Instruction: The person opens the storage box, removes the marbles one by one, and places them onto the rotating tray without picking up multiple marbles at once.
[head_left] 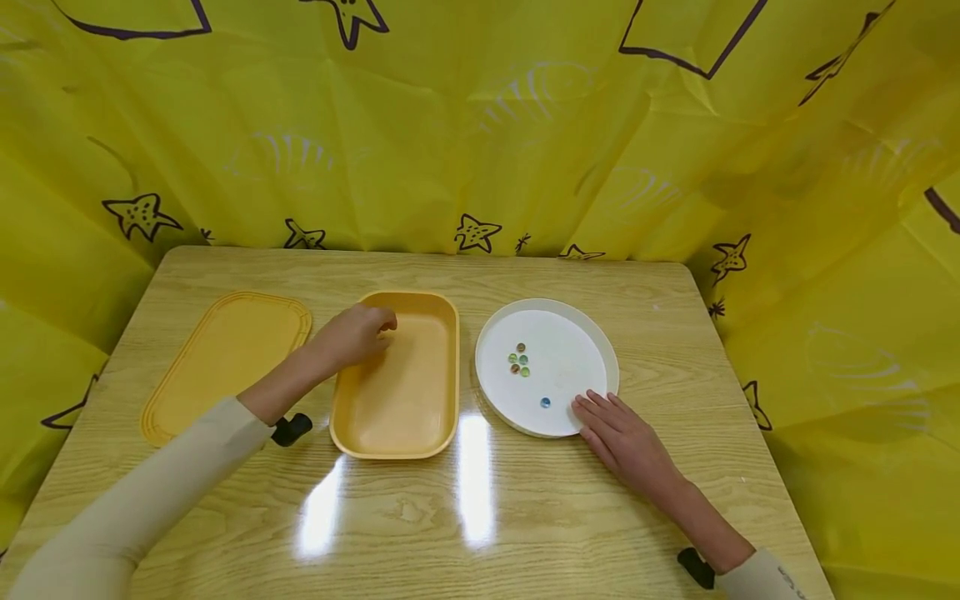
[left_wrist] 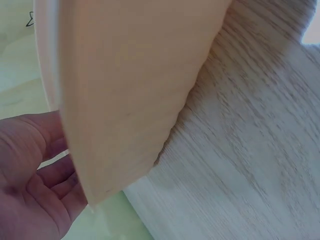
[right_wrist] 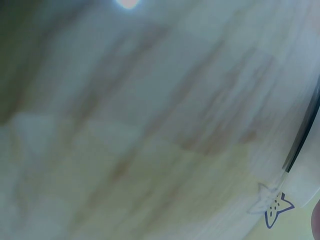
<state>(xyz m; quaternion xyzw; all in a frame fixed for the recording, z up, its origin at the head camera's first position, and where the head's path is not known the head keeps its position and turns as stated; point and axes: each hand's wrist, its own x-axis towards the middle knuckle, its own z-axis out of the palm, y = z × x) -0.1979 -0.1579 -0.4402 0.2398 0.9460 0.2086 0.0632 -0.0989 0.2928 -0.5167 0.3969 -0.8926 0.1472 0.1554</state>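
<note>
We see a person's left hand (head_left: 356,335) reaching over the near-side wall of a yellow tray (head_left: 397,404), its fingers curled inside; the left wrist view hides their tips behind that wall, so we cannot tell whether they pinch anything. The tray's bare floor spreads to the right of these fingers and back toward the person. To their left lies a flat yellow lid (head_left: 225,358), its right edge partly covered by the forearm.

Across the table (head_left: 555,517), we find the right hand (head_left: 622,437) with its fingers straight and close together, laid over the near right rim of a round white plate (head_left: 573,346). On the plate, 6 marbles sit clear of those fingers: 1 blue marble (head_left: 545,402) just left of the tips, and a cluster of 5 marbles (head_left: 523,360), in green, brown and bluish tones, farther left and beyond.

The 2 hands stand well apart, the plate's left rim and the tray's right rim between their fingers. Beyond both sets of fingers, we see a yellow cloth (head_left: 420,142) printed with dark starfish.
</note>
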